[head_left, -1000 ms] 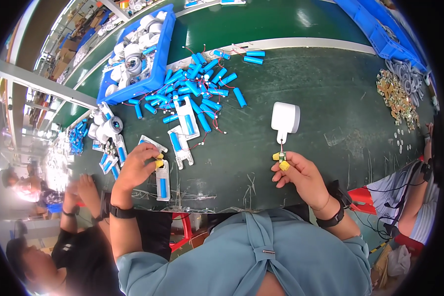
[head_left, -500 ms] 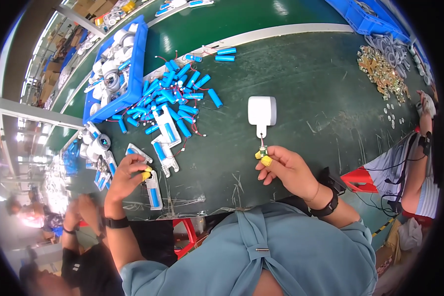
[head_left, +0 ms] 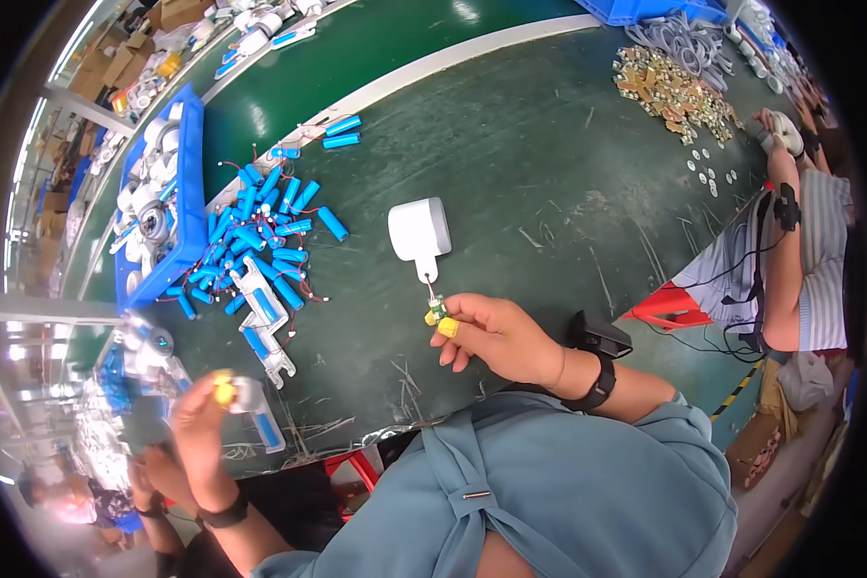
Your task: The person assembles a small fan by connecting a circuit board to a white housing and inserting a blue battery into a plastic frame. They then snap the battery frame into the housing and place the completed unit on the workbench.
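Observation:
My left hand (head_left: 202, 414), blurred, pinches the end of a white handle piece (head_left: 272, 445) with a blue battery in it, at the table's near left edge. Yellow covers sit on the fingertips of both hands. Thumb and fingers of my right hand (head_left: 496, 337) are closed on a small green circuit board (head_left: 437, 309). Thin wires run from the board to a white round-headed housing (head_left: 413, 229) lying on the green table with its short stem toward me. Two more white handle pieces (head_left: 257, 289) with batteries lie beyond my left hand.
A heap of blue batteries (head_left: 250, 236) with wires lies at left, beside a blue crate (head_left: 195, 164) of white parts. Small circuit boards (head_left: 672, 91) and grey rings (head_left: 684, 46) are piled far right. A black device (head_left: 602, 335) sits by my right wrist. Other people work on both sides.
The view has shifted and turned, so most things appear further left. My left hand is blurred by motion near the handle piece. My right hand keeps its hold on the circuit board.

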A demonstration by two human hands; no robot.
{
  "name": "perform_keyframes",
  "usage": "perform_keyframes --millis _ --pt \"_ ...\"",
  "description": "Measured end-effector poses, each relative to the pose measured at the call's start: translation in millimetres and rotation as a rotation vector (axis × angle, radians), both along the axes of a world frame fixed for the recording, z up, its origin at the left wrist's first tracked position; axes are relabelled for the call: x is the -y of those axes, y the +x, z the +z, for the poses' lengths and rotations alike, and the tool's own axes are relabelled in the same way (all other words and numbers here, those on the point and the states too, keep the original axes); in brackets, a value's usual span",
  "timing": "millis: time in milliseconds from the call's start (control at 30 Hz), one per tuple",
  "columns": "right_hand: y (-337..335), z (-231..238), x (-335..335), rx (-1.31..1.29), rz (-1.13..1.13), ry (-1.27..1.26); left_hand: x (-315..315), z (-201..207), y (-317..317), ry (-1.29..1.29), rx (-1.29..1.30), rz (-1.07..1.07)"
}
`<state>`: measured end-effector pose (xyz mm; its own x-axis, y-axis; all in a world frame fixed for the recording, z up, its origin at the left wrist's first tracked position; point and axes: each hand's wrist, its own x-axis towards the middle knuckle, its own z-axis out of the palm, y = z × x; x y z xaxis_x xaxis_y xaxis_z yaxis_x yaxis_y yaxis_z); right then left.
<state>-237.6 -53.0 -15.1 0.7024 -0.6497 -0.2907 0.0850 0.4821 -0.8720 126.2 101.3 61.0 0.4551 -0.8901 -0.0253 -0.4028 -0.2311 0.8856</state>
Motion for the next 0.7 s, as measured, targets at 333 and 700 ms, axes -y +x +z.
perform_keyframes --millis 333,700 --pt "2 7 -2 -0.096 0.069 -0.043 73 -39 -139 0.319 -0.143 -0.376" --pt "1 8 -2 -0.152 0.118 -0.152 93 -50 -164 0.128 -0.199 -0.451"
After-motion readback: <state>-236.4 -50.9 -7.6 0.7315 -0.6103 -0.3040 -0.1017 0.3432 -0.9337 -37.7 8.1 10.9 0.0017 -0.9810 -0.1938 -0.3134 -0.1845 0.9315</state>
